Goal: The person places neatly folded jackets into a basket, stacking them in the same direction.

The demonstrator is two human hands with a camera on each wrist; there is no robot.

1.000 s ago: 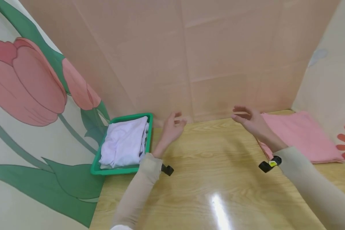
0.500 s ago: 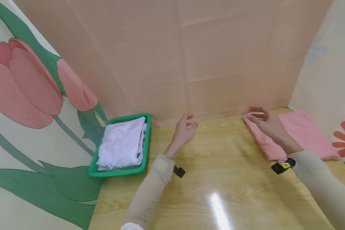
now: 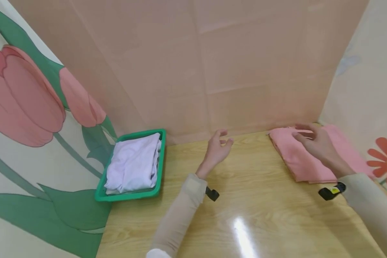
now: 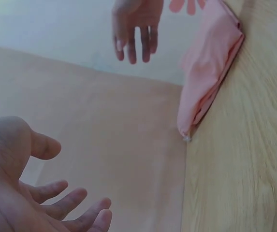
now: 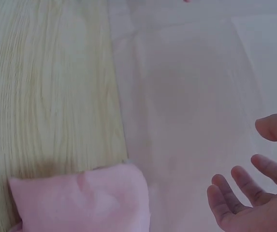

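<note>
A folded pink cloth point(image 3: 293, 154) lies flat at the far right of the table, its layers stacked at the near edge. My right hand point(image 3: 316, 143) hovers over it with relaxed, spread fingers and holds nothing; in the right wrist view the pink cloth point(image 5: 85, 203) is below and left of that hand point(image 5: 254, 198). Over the middle of the table my left hand point(image 3: 217, 150) hangs in the air, fingers loosely bent and apart, with nothing in it. The left wrist view shows the left hand's fingers point(image 4: 75, 200) spread, the cloth point(image 4: 208, 67) beyond.
A green basket point(image 3: 162, 161) holding folded white cloth point(image 3: 133, 163) stands at the left of the wooden table point(image 3: 245, 186). A pinkish-brown sheet point(image 3: 180, 71) backs the table. Walls with painted flowers point(image 3: 35, 96) close in on both sides.
Both hands have moved to the right, the right one from the cloth's left edge to above it. The view has shifted slightly right. Cloth and basket stay where they were.
</note>
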